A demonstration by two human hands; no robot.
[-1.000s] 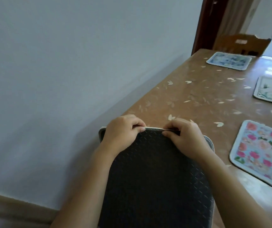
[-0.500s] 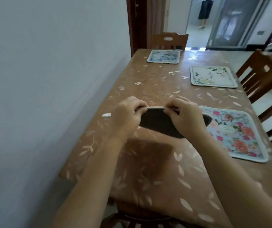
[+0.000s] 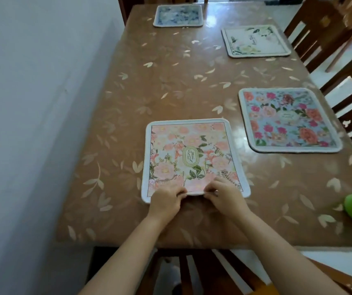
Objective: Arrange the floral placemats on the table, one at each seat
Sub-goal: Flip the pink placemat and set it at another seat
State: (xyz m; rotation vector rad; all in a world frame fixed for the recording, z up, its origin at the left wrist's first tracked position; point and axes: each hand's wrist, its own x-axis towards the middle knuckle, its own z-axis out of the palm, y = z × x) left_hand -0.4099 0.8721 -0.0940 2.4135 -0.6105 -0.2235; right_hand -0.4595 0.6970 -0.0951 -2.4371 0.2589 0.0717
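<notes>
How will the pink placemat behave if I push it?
The pink placemat looks floppy: its near edge arches where the left hand and right hand pinch it. Probably light: a pinch lifts it. The glossy table may let it slide.

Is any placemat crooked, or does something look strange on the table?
Only the pink placemat: its near edge is pinched up off the table by the left hand and right hand, so it is not fully flat. The blue placemat, white placemat and rose placemat lie flat.

Both bare forearms enter from 6 o'clock and converge toward 12. The left hand [image 3: 166,199] and right hand [image 3: 224,195] sit side by side, knuckles up, fingers curled, each pinching the near edge of the mat [image 3: 192,154].
</notes>
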